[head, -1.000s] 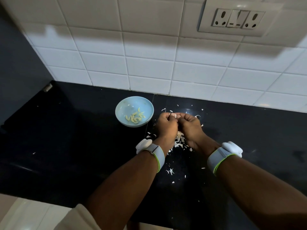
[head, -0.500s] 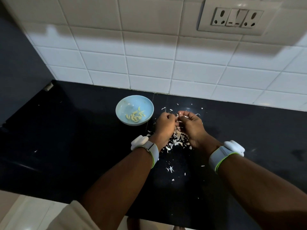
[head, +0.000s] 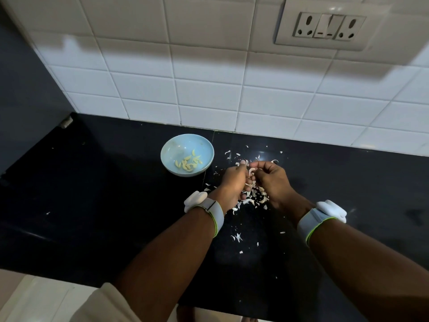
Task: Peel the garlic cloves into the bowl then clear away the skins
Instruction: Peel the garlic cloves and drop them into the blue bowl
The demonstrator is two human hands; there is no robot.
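Both hands meet over the skins (head: 254, 196) on the bench (head: 92, 205). The left hand (head: 232, 184) and right hand (head: 270, 180) each grip a garlic clove (head: 251, 171) with curled fingers. The bowl (head: 187, 158) sits at ten o'clock.

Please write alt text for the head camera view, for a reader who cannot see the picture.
Two hands, left hand and right hand, peel a garlic clove together over a pile of skins on a black counter. A pale blue bowl with peeled cloves stands to their left, near a white tiled wall.
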